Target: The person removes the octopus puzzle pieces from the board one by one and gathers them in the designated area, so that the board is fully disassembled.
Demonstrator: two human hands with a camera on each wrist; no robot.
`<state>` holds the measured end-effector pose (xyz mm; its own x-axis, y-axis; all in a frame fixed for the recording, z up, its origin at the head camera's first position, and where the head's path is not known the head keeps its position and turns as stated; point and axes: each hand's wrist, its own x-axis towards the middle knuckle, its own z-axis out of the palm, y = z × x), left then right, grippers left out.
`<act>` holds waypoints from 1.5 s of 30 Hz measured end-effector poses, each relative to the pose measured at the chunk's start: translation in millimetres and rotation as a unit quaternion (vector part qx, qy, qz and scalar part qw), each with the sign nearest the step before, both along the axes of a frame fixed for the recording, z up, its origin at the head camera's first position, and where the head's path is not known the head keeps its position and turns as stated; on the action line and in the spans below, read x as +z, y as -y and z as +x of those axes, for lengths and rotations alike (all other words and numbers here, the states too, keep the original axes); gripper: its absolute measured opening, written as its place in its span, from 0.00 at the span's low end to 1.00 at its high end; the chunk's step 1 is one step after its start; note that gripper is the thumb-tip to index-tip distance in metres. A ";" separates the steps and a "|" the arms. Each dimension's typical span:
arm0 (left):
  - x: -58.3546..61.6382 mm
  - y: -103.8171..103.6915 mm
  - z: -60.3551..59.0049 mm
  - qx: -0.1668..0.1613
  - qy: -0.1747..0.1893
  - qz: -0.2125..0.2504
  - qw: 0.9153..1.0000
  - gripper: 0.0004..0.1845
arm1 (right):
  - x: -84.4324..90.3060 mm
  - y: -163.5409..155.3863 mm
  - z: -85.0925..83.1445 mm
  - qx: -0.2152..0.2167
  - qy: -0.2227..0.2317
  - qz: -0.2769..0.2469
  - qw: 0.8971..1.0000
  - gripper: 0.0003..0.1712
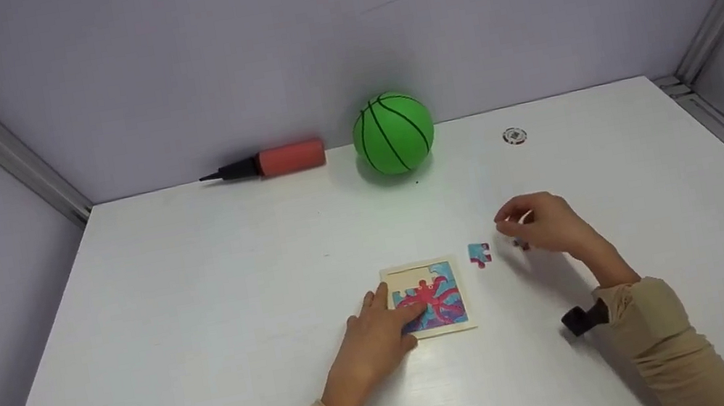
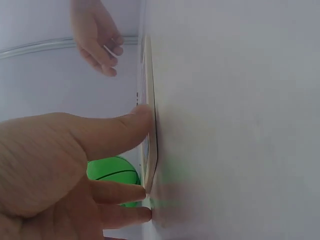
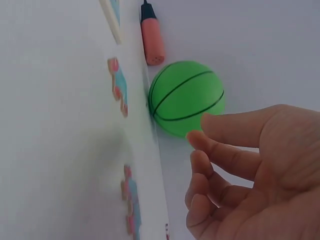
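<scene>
A small jigsaw puzzle in a pale wooden tray (image 1: 446, 329) shows a pink octopus on blue and purple; bare wood is visible at its upper left. My left hand (image 1: 373, 337) rests on it, the index finger reaching onto the picture and the thumb at the near edge. One loose puzzle piece (image 1: 479, 254) lies right of the tray. My right hand (image 1: 546, 224) hovers above the table with fingers loosely bent and nothing between them. Beneath it is another puzzle piece (image 3: 131, 200), partly hidden by the hand in the head view.
A green ball (image 1: 394, 133) with black lines stands by the back wall. Left of it lies a red and black hand pump (image 1: 292, 158). A round black-and-white chip (image 1: 515, 136) lies at the back right. Walls bound the white table (image 1: 205, 317) at the back and sides.
</scene>
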<state>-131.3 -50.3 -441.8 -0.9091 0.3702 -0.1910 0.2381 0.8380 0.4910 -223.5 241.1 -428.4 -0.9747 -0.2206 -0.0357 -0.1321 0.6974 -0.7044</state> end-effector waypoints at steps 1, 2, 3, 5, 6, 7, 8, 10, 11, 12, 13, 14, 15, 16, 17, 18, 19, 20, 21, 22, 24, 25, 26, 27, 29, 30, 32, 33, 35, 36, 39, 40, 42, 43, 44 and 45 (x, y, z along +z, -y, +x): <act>-0.1 -0.1 -0.1 0.001 -0.002 -0.006 1.000 0.25 | 1.4 7.5 1.1 0.009 0.002 -0.001 1.000 0.12; -0.1 -0.2 -0.3 0.001 -0.004 -0.011 1.000 0.25 | 2.6 15.1 2.2 0.018 0.004 -0.003 1.000 0.12; 0.3 -0.1 -0.6 0.001 -0.005 -0.015 1.000 0.25 | 3.2 22.3 3.1 0.029 0.004 -0.002 1.000 0.11; 1.0 0.0 -1.5 0.000 -0.006 -0.021 1.000 0.24 | 3.9 37.0 4.6 0.050 0.001 -0.006 0.999 0.11; 1.3 0.2 -1.9 -0.001 -0.007 -0.023 1.000 0.24 | 4.0 44.0 5.2 0.061 0.001 -0.010 0.998 0.11; 1.6 0.2 -2.3 -0.001 -0.007 -0.027 1.000 0.24 | 3.3 50.5 5.3 0.074 -0.003 -0.014 0.997 0.11; 1.7 0.1 -2.6 -0.003 -0.010 -0.033 0.999 0.24 | 2.5 56.4 5.4 0.085 -0.006 -0.016 0.996 0.11; 2.2 -0.5 -2.7 -0.007 -0.018 -0.046 0.999 0.23 | 0.3 66.2 5.5 0.107 -0.014 -0.018 0.994 0.11; 2.5 -0.9 -2.7 -0.009 -0.021 -0.051 0.998 0.23 | -1.2 69.9 5.4 0.116 -0.016 -0.016 0.993 0.11; 2.8 -1.4 -2.7 -0.012 -0.027 -0.057 0.998 0.22 | -2.6 72.7 5.6 0.123 -0.018 -0.011 0.992 0.10; 2.6 -1.9 -2.6 -0.015 -0.030 -0.062 0.998 0.22 | -4.2 74.5 5.6 0.128 -0.019 -0.005 0.992 0.10; 2.8 -2.2 -2.5 -0.018 -0.034 -0.064 0.997 0.22 | -5.6 75.7 5.8 0.130 -0.015 -0.001 0.991 0.10; 3.1 -2.4 -2.4 -0.018 -0.035 -0.064 0.997 0.22 | -6.9 76.2 5.9 0.131 -0.011 0.003 0.991 0.09; 3.0 -2.5 -2.4 -0.018 -0.035 -0.063 0.997 0.22 | -8.2 76.2 5.7 0.131 -0.006 0.007 0.991 0.09; 3.2 -2.4 -2.3 -0.017 -0.035 -0.064 0.997 0.22 | -9.7 75.8 5.3 0.130 -0.004 0.010 0.991 0.09; 3.2 -2.1 -2.3 -0.017 -0.037 -0.067 0.997 0.23 | -11.2 75.2 4.8 0.128 -0.001 0.012 0.992 0.09; 3.2 -1.7 -2.3 -0.016 -0.037 -0.068 0.997 0.23 | -12.3 74.7 4.4 0.126 0.000 0.013 0.992 0.09; 3.3 -1.4 -2.3 -0.015 -0.038 -0.070 0.997 0.23 | -13.4 74.3 4.0 0.123 0.001 0.013 0.992 0.09; 3.1 -1.1 -2.4 -0.016 -0.041 -0.072 0.996 0.23 | -14.6 74.0 3.4 0.121 0.002 0.014 0.992 0.09; 3.0 -0.8 -2.4 -0.016 -0.043 -0.075 0.996 0.23 | -15.8 73.7 3.0 0.121 0.003 0.015 0.993 0.09; 2.8 -0.5 -2.1 -0.017 -0.045 -0.076 0.996 0.23 | -17.4 74.0 3.0 0.119 0.006 0.020 0.993 0.09; 2.2 -0.5 -2.0 -0.017 -0.045 -0.075 0.996 0.23 | -18.0 74.4 3.1 0.119 0.007 0.023 0.993 0.09; 2.0 -0.5 -1.8 -0.017 -0.045 -0.074 0.996 0.23 | -18.7 74.7 3.2 0.119 0.007 0.028 0.992 0.08; 1.7 -0.6 -1.5 -0.016 -0.044 -0.073 0.996 0.23 | -19.4 75.0 3.3 0.119 0.007 0.032 0.992 0.08; 0.9 -0.7 -1.0 -0.015 -0.043 -0.071 0.996 0.23 | -19.9 76.0 3.8 0.116 0.006 0.039 0.993 0.08; 0.5 -0.8 -0.9 -0.014 -0.042 -0.069 0.997 0.23 | -19.8 76.4 4.1 0.113 0.005 0.042 0.993 0.08; -0.1 -1.0 -0.7 -0.011 -0.041 -0.067 0.997 0.23 | -19.2 76.9 4.7 0.109 0.004 0.047 0.993 0.08; -0.4 -1.1 -0.7 -0.010 -0.042 -0.066 0.997 0.23 | -18.8 77.1 5.0 0.107 0.004 0.048 0.993 0.08; -0.6 -1.3 -0.4 -0.009 -0.043 -0.066 0.997 0.23 | -17.9 77.6 5.6 0.105 0.002 0.050 0.993 0.08; -0.7 -1.4 -0.2 -0.009 -0.044 -0.067 0.997 0.23 | -17.6 77.6 5.7 0.106 0.000 0.051 0.993 0.08; -1.0 -1.7 0.3 -0.007 -0.048 -0.066 0.997 0.23 | -17.0 77.7 6.2 0.108 -0.006 0.054 0.993 0.08; -1.2 -1.8 0.5 -0.007 -0.049 -0.065 0.997 0.23 | -16.8 77.6 6.3 0.109 -0.008 0.055 0.993 0.08; -1.3 -2.1 0.7 -0.006 -0.051 -0.061 0.997 0.23 | -16.5 77.6 6.7 0.108 -0.013 0.060 0.992 0.09; -1.2 -2.2 0.8 -0.006 -0.052 -0.060 0.997 0.23 | -16.4 77.7 6.8 0.108 -0.015 0.062 0.992 0.09; -1.6 -2.2 0.8 -0.005 -0.052 -0.058 0.997 0.23 | -16.1 77.7 6.9 0.109 -0.015 0.064 0.992 0.09; -1.6 -2.3 0.8 -0.005 -0.051 -0.057 0.997 0.23 | -15.9 77.7 7.1 0.110 -0.016 0.065 0.992 0.09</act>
<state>-130.5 -48.0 -443.4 -0.9224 0.3607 -0.1381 0.2910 0.8842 0.3653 -216.4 163.4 -444.3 -0.9048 -0.4231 -0.0484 -0.3111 0.7342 -0.6035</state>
